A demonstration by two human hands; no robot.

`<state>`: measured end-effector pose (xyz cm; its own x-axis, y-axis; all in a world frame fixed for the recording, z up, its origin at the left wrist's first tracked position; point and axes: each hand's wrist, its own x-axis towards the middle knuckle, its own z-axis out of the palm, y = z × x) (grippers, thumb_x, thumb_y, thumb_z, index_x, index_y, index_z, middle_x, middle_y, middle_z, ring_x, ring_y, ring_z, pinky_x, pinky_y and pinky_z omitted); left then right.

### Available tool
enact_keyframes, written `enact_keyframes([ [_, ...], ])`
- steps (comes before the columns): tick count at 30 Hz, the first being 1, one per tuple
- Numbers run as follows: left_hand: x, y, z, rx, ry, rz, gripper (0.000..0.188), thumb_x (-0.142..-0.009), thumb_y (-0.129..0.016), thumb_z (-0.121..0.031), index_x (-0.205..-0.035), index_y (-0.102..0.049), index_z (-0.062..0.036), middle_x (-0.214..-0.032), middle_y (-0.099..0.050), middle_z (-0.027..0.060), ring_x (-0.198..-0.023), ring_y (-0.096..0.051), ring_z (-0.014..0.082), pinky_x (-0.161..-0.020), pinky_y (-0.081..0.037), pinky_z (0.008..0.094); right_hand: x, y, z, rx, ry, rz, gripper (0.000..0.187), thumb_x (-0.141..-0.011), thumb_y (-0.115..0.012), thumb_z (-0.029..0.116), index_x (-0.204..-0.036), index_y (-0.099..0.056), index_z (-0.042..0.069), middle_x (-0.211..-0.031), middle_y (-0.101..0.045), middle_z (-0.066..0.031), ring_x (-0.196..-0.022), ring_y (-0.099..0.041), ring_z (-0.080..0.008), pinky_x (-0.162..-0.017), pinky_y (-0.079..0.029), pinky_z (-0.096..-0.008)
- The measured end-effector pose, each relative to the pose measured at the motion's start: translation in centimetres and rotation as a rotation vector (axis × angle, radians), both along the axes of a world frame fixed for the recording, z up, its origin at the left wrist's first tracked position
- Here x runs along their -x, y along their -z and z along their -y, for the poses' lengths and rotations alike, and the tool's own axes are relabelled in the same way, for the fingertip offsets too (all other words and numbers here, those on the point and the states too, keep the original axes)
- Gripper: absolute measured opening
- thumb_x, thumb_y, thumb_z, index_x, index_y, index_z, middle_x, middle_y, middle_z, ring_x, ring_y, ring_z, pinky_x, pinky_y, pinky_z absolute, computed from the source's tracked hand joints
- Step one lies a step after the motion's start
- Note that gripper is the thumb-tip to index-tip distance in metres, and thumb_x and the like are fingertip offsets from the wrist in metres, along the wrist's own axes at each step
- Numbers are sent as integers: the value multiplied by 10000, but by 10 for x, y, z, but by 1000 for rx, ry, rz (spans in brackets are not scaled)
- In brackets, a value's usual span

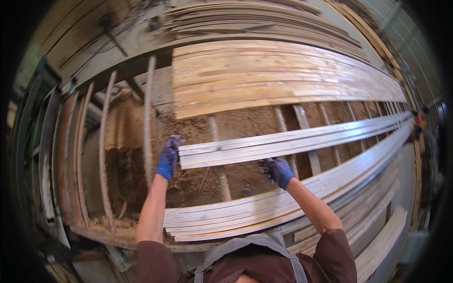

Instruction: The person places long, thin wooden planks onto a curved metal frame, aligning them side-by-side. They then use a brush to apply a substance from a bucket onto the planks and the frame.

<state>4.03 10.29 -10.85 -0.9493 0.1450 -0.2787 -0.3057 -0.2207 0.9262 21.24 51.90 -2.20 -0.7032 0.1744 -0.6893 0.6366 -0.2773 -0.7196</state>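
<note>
A narrow bundle of several whitish boards (245,146) lies crosswise over the slatted rack, its left end squared off. My left hand (169,159), in a blue-purple glove, is closed at that left end, with the fingers partly hidden against the board ends. My right hand (279,172), gloved alike, is just under the bundle's near edge with its fingers apart; whether the fingertips touch the wood cannot be made out. Closer to me lies a second group of whitish boards (226,214), below my right forearm. Beyond the bundle is a wide panel of yellowish boards (264,75) laid side by side.
The rack's bars (149,113) run away from me over brown shavings (193,127). Long stacked boards (264,21) lie behind the rack. More weathered planks (382,240) are at the lower right. Another person's hand (419,123) appears near the boards' far right end.
</note>
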Motion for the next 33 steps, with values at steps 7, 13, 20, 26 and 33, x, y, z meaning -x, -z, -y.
enact_keyframes([
  [7,5,-23,6,-39,1,17,1030,-921,-488,-741,-1505,-314,89,-1468,-485,270,-1331,-516,334,-1136,-399,417,27,34,8,267,170,-160,224,-1024,-577,254,-1107,-657,62,-922,-728,-80,-662,-657,-164,-492,-447,-263],
  [13,29,-44,-4,-43,-18,194,1098,-874,-476,-806,-1501,-323,81,-1469,-493,254,-1324,-522,345,-1102,-440,465,40,35,1,282,220,-142,209,-996,-630,254,-1098,-648,73,-878,-714,-81,-624,-645,-170,-468,-446,-268],
  [20,38,-74,-10,31,20,395,1223,-816,-439,-886,-1525,-268,95,-1492,-460,271,-1343,-504,366,-1101,-439,488,53,45,-1,242,231,-218,219,-973,-672,252,-1106,-641,81,-839,-695,-77,-584,-616,-168,-465,-457,-286],
  [26,51,-51,9,-35,-72,275,1227,-817,-439,-888,-1528,-271,98,-1560,-352,290,-1402,-436,370,-1149,-383,459,106,23,9,304,169,-141,405,-940,-714,371,-1234,-603,116,-1110,-695,-115,-931,-695,-280,-783,-560,-432],
  [33,56,-81,-15,62,-35,138,1164,-852,-463,-844,-1515,-302,99,-1543,-382,269,-1400,-435,325,-1167,-353,414,134,59,7,459,369,-254,508,-918,-723,436,-1305,-564,148,-1218,-662,-106,-1142,-616,-308,-963,-483,-500],
])
